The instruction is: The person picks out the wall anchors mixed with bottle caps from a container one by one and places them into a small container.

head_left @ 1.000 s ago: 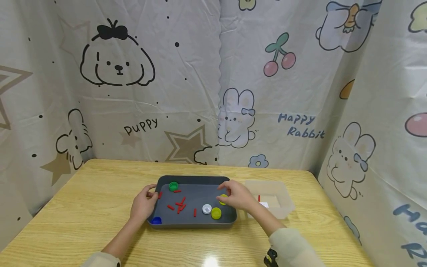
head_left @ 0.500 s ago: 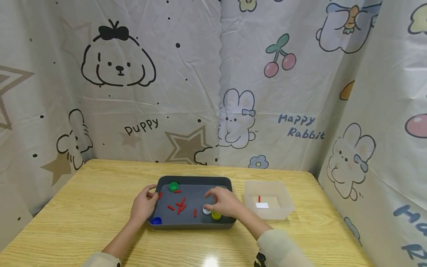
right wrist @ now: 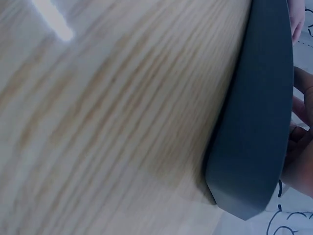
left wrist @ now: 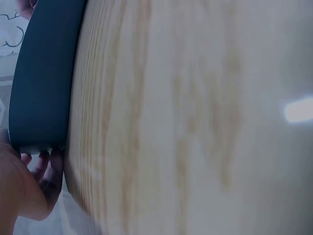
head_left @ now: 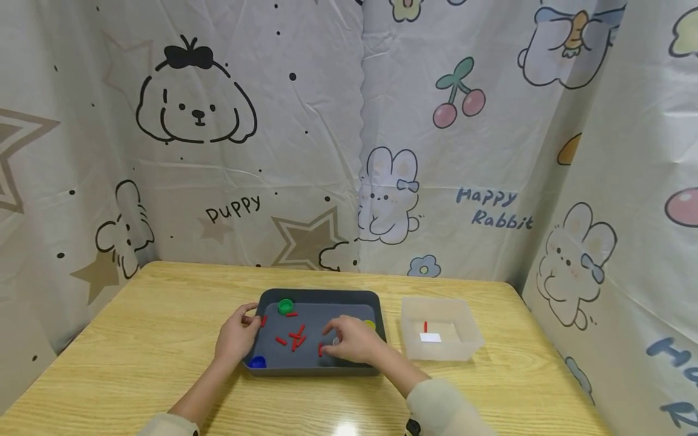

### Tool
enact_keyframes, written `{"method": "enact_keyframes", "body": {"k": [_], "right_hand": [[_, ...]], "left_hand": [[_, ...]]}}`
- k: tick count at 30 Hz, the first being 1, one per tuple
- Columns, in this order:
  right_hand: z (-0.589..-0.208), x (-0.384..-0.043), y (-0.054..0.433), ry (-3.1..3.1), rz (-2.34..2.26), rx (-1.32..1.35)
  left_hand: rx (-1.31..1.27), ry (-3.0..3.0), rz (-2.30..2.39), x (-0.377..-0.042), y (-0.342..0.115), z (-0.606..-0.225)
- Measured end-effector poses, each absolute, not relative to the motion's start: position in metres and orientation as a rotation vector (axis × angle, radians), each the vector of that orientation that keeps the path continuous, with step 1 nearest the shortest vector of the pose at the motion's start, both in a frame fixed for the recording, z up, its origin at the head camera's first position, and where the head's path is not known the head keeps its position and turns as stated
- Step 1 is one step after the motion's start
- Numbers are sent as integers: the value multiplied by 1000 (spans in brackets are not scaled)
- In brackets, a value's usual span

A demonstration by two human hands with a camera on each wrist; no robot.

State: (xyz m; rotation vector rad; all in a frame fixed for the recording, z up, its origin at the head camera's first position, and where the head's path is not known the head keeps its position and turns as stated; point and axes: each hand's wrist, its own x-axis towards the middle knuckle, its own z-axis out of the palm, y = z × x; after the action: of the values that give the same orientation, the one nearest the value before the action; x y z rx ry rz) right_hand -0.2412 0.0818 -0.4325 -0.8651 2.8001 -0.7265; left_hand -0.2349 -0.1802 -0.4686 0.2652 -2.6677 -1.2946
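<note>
A dark grey tray [head_left: 324,310] lies on the table. My left hand [head_left: 235,336] holds its left edge; in the left wrist view the fingers curl against the tray's end. My right hand [head_left: 354,341] is over the tray's right half, thumb and forefinger apart beside a short red stick [head_left: 320,350]. Contact with that stick cannot be made out. Several more red sticks [head_left: 297,335] lie scattered in the middle. A green cap [head_left: 286,306] sits at the back left, a blue cap [head_left: 257,362] at the front left. Behind the right hand a yellow cap [head_left: 369,324] and a white cap [head_left: 335,341] are partly hidden.
Right of the tray stands a translucent plastic box [head_left: 470,327] with one red stick [head_left: 426,327] and a white label [head_left: 430,338] in it. A patterned curtain [head_left: 305,163] hangs behind and beside the wooden table [head_left: 180,303].
My right hand has moved left and toward me, from the yellow cap at the back right, past the white cap, to the red stick. The left hand has stayed on the tray's edge.
</note>
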Motion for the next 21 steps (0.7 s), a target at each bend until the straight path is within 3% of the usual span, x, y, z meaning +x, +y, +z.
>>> {"method": "enact_keyframes", "body": {"k": [21], "right_hand": [[-443, -240, 73, 2888, -464, -929]], "left_hand": [[267, -2662, -1299, -234, -179, -467]]}}
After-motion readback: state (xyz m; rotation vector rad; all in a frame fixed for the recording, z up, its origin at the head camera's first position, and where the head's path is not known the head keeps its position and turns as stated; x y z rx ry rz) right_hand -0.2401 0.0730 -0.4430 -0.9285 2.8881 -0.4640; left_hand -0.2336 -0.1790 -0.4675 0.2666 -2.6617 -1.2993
